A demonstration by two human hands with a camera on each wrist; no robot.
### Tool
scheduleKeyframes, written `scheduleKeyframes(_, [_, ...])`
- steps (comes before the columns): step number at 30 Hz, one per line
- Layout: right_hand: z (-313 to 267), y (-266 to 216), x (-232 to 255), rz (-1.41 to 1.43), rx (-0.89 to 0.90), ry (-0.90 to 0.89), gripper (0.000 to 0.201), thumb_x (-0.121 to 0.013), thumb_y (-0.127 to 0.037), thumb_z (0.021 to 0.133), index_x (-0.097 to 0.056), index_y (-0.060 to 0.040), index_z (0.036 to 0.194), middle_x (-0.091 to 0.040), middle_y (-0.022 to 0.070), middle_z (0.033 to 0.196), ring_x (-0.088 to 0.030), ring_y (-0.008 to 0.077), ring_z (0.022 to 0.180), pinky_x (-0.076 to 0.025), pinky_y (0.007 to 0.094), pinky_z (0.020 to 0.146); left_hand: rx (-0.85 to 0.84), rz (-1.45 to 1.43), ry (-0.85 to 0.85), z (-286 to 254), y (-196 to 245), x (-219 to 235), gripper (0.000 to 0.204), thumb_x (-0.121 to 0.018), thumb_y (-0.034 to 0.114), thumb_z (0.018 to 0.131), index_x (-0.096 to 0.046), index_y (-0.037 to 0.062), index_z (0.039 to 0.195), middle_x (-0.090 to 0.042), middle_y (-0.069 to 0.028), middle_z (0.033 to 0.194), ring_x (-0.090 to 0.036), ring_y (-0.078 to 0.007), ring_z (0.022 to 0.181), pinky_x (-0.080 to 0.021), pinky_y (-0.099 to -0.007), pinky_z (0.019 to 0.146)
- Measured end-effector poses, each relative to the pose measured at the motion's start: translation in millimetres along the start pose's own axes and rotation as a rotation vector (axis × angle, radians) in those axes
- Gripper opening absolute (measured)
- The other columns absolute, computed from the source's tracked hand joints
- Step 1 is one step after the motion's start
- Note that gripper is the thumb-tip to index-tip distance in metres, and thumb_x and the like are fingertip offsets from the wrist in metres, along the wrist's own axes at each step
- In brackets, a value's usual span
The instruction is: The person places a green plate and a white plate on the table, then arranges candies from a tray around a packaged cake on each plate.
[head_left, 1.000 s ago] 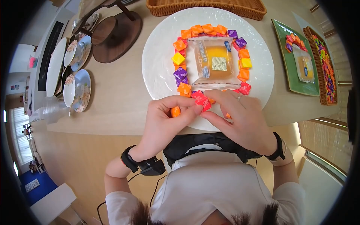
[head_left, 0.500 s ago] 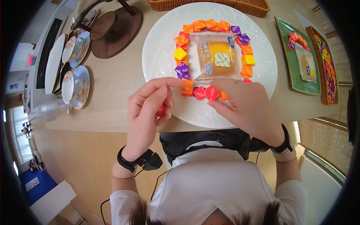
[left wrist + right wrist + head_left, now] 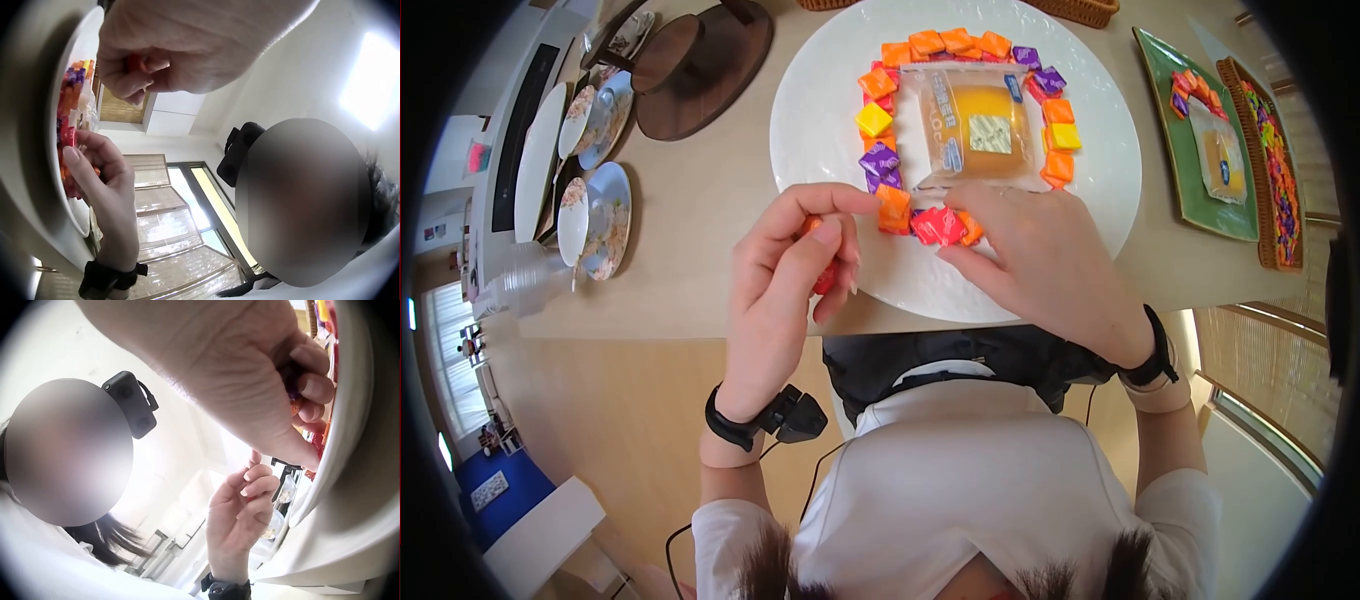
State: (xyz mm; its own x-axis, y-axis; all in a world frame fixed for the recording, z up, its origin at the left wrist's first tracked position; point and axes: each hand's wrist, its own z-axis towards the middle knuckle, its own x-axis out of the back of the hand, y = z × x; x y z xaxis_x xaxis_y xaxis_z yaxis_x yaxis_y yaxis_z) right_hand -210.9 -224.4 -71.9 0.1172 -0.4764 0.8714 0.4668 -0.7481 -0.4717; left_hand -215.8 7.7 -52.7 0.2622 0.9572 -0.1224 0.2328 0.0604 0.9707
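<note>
On the large white plate (image 3: 820,110), square wrapped candies in orange, red, purple and yellow form a ring around a packaged cake (image 3: 980,115) in a clear wrapper. My right hand (image 3: 1045,250) is at the ring's near side, its thumb and index finger pinching a red candy (image 3: 940,226) set among the others. Purple and orange also show by its curled fingers in the right wrist view. At the plate's near left edge my left hand (image 3: 775,280) holds red and orange wrapped candies (image 3: 825,277) in its curled fingers, partly hidden. Its index finger points toward an orange candy (image 3: 893,208).
To the right, a green plate (image 3: 1190,190) carries another packaged cake and candies, beside a wicker basket (image 3: 1225,75) full of candies. Flowered bowls and saucers (image 3: 610,220), plastic cups (image 3: 535,283) and a dark wooden stand (image 3: 720,90) are on the left.
The hands were together over a red candy; my left hand has drawn away left with its candies. My right hand has brought the red candies closer together on the ring. The head view has shifted slightly.
</note>
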Motion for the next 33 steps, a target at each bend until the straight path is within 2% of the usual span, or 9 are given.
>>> scheduleKeyframes(6, [-3.6,-2.5,4.5,-0.022,-0.042,-0.009,0.039,-0.077,-0.027,0.084,-0.066,-0.0050,0.114,-0.069,0.0139,0.089,-0.066,0.0296,0.071,-0.051,0.0380,0.063,-0.028,0.016,0.001,-1.8,0.8,-4.3,0.028,-0.043,0.013,0.104,-0.064,0.0005,0.118,-0.055,0.0014,0.083,-0.048,-0.0024,0.065,-0.035,-0.0170,0.050])
scheduleKeyframes(9, [-6.9,-9.7,20.2,0.047,-0.128,-0.022,0.037,-0.076,-0.026,0.086,-0.065,-0.0040,0.114,-0.064,0.0090,0.078,-0.063,0.0227,0.063,-0.049,0.0338,0.060,-0.031,0.004,-0.012,-3.1,2.6,-7.8,0.025,-0.047,0.012,0.103,-0.065,-0.0003,0.115,-0.059,0.0015,0.085,-0.048,-0.0017,0.067,-0.035,-0.0172,0.053])
scheduleKeyframes(11, [-11.5,-10.7,26.2,0.329,-0.129,0.206,0.028,-0.067,-0.019,0.093,-0.062,-0.0018,0.114,-0.059,0.0033,0.078,-0.058,0.0128,0.069,-0.047,0.0280,0.064,-0.049,0.113,-0.025,-4.1,5.4,-13.5,0.019,-0.056,0.010,0.099,-0.068,-0.0008,0.109,-0.064,0.0011,0.087,-0.048,-0.0004,0.069,-0.035,-0.0174,0.056])
scheduleKeyframes(12, [-13.1,-10.5,28.6,0.326,-0.131,0.206,0.028,-0.067,-0.019,0.093,-0.062,-0.0018,0.114,-0.059,0.0033,0.078,-0.058,0.0128,0.069,-0.047,0.0280,0.064,-0.049,0.111,-0.029,-3.9,7.1,-19.5,0.019,-0.056,0.010,0.099,-0.068,-0.0008,0.109,-0.064,0.0011,0.087,-0.048,-0.0004,0.069,-0.035,-0.0174,0.056])
scheduleKeyframes(15, [-16.7,-3.1,34.5,1.178,-0.133,0.256,0.025,-0.049,-0.009,0.100,-0.056,0.0027,0.120,-0.057,0.0050,0.102,-0.055,0.0106,0.094,-0.045,0.0255,0.082,-0.204,0.264,-0.108,2.6,5.9,-43.7,0.011,-0.064,0.000,0.091,-0.071,-0.0013,0.100,-0.060,0.0040,0.082,-0.044,-0.0001,0.067,-0.029,-0.0179,0.057])
scheduleKeyframes(20, [-14.5,-34.6,25.8,1.477,-0.060,0.475,0.029,-0.047,-0.010,0.102,-0.054,0.0043,0.125,-0.057,0.0060,0.106,-0.056,0.0122,0.099,-0.047,0.0278,0.093,-0.380,0.502,-0.160,14.8,5.8,-75.9,0.011,-0.070,0.002,0.090,-0.071,0.0002,0.100,-0.063,0.0034,0.080,-0.043,-0.0025,0.062,-0.032,-0.0188,0.055])
scheduleKeyframes(23, [-15.4,-19.9,14.9,1.478,0.031,0.458,0.030,-0.048,-0.012,0.102,-0.053,0.0046,0.128,-0.057,0.0068,0.109,-0.055,0.0126,0.104,-0.045,0.0291,0.096,-0.633,0.611,0.022,23.1,-1.7,-82.8,0.009,-0.072,0.006,0.090,-0.066,-0.0009,0.091,-0.056,-0.0018,0.066,-0.047,-0.0076,0.058,-0.038,-0.0246,0.053])
scheduleKeyframes(30, [-13.4,-32.2,5.6,1.456,-0.150,0.526,0.036,-0.044,-0.009,0.104,-0.051,0.0053,0.136,-0.060,0.0149,0.129,-0.055,0.0200,0.124,-0.041,0.0353,0.109,-0.687,0.738,0.104,22.9,0.4,-84.3,0.013,-0.074,0.008,0.088,-0.063,-0.0008,0.089,-0.057,-0.0042,0.066,-0.046,-0.0112,0.055,-0.038,-0.0253,0.053])
scheduleKeyframes(33, [-13.7,-31.5,7.5,1.334,-0.104,0.469,0.040,-0.041,-0.009,0.104,-0.049,0.0065,0.140,-0.056,0.0180,0.139,-0.052,0.0227,0.131,-0.039,0.0372,0.113,-0.663,0.728,0.098,23.8,3.1,-82.7,0.015,-0.072,0.009,0.088,-0.062,-0.0020,0.087,-0.056,-0.0032,0.066,-0.045,-0.0092,0.056,-0.036,-0.0247,0.052])
